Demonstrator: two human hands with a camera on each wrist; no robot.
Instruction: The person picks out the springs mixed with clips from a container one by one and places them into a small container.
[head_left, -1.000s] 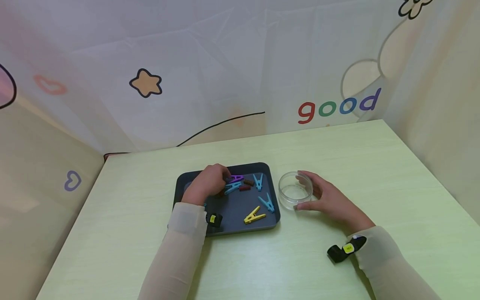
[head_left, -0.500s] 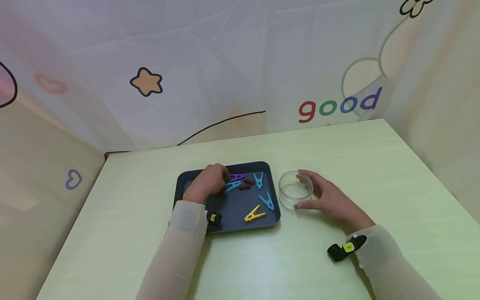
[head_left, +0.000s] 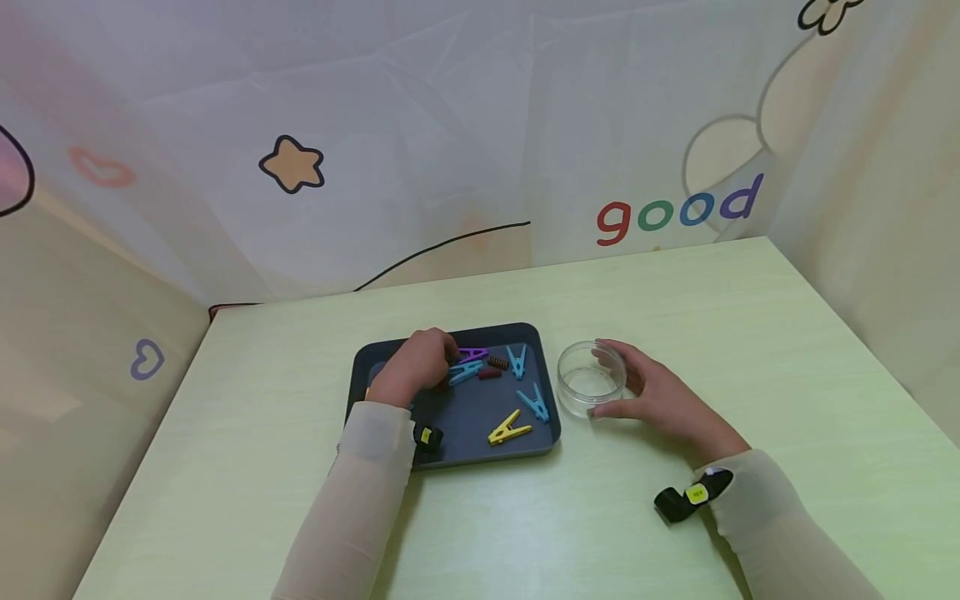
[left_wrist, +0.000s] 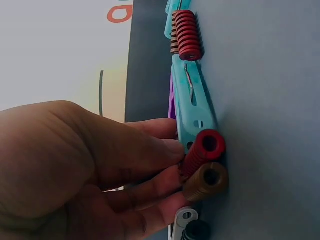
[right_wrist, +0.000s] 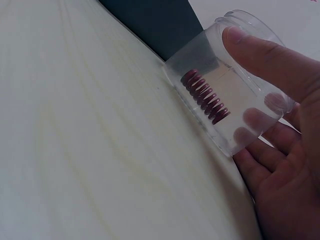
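Observation:
My left hand (head_left: 420, 358) reaches down into the dark grey tray (head_left: 457, 429). In the left wrist view its thumb and fingers pinch a red coil spring (left_wrist: 205, 146). A brown coil spring (left_wrist: 206, 181) lies right against that spring, by the fingertips. Just beyond the thumb is a light blue clothespin (left_wrist: 192, 102). On the table at the tray's right, my right hand (head_left: 663, 406) grips a clear round jar (head_left: 590, 400), thumb on one side and fingers on the other. Through the jar's wall a dark red spring (right_wrist: 205, 97) shows in the right wrist view.
In the tray also lie a purple clothespin (head_left: 473, 355), a yellow clothespin (head_left: 508, 429), more blue clothespins (head_left: 534, 405) and further springs (head_left: 490, 374). A white piece (left_wrist: 184, 220) is below the left fingers. A printed curtain (head_left: 450, 150) hangs behind the table (head_left: 525, 533).
Both hands stay nearly where they were, the left down in the tray and the right at the jar. The left fingers shift only very slightly.

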